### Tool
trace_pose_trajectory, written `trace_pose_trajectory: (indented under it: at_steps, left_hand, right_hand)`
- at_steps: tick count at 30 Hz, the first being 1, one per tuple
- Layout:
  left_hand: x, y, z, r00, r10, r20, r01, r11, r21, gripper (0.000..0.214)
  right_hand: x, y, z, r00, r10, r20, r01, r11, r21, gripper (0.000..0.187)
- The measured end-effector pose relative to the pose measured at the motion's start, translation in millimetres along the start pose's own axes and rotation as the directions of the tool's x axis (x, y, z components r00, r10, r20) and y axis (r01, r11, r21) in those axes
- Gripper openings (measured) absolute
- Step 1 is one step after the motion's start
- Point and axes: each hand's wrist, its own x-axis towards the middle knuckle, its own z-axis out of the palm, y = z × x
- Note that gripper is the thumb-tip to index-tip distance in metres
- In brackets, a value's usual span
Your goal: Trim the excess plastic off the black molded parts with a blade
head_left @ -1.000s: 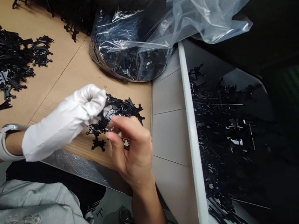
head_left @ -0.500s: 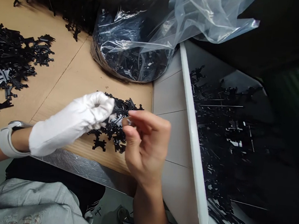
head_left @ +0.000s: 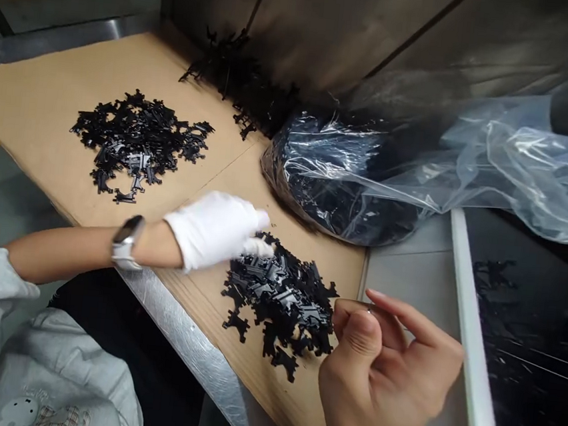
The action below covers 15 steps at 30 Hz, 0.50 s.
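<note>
My left hand [head_left: 219, 230], in a white glove with a watch at the wrist, is over the left edge of a pile of black plastic parts [head_left: 281, 293]. Its thumb and fingers look apart, with nothing visible between them, though the fingertips are slightly blurred. To the right of that pile is my right hand [head_left: 390, 364], bare and closed, thumb pressed against the curled index finger. A tiny bright spot shows at the pinch; what it holds, if anything, is too small to name. The parts are flat, with notched ends.
A second heap of black parts [head_left: 141, 135] lies farther left on the brown board [head_left: 59, 91]. More parts [head_left: 249, 79] sit by the dark back wall. A clear plastic bag [head_left: 335, 198] of black pieces stands behind. At right is a white-edged divider [head_left: 469, 324] with dark parts beyond.
The view has turned left, showing more of the board and the far heap. My hands have drawn apart: the left is at the pile's left edge, the right still pinched on the other side.
</note>
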Motion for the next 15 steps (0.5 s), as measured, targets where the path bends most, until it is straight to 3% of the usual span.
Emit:
trace_pose_trajectory:
  at_steps: [2,4,7,10,13,15]
  left_hand:
    - [-20,-29,-19.5,0.988,-0.116,-0.103,0.129,0.984,0.126,0.029]
    - [-42,-60,-32.2,0.937,-0.268,-0.226,0.322,0.913,0.250,0.023]
    - [-63,-89,-36.1,0.883,-0.387,-0.267,0.462,0.817,0.344,0.025]
    - [-69,-92,-34.1,0.887,-0.389,-0.250,0.458,0.815,0.356,0.020]
    - [-69,-82,-41.7,0.899,-0.360,-0.250,0.430,0.831,0.352,0.030]
    - [-71,-71,-49.2,0.916,-0.308,-0.256,0.370,0.895,0.250,0.034]
  right_hand:
    - [0,0,-1,1.000,0.021,-0.016,-0.021,1.000,-0.010,0.024]
    - [-1,0,0,0.999,0.039,-0.023,-0.039,0.999,-0.015,0.026]
    - [-2,1,2,0.999,0.052,0.000,-0.052,0.998,-0.036,0.031]
    - [-3,3,4,0.997,0.076,0.033,-0.073,0.993,-0.092,0.035]
    - [-3,3,5,0.997,0.075,0.030,-0.071,0.991,-0.117,0.035]
    - [-4,-1,5,0.998,0.044,0.033,-0.040,0.993,-0.115,0.032]
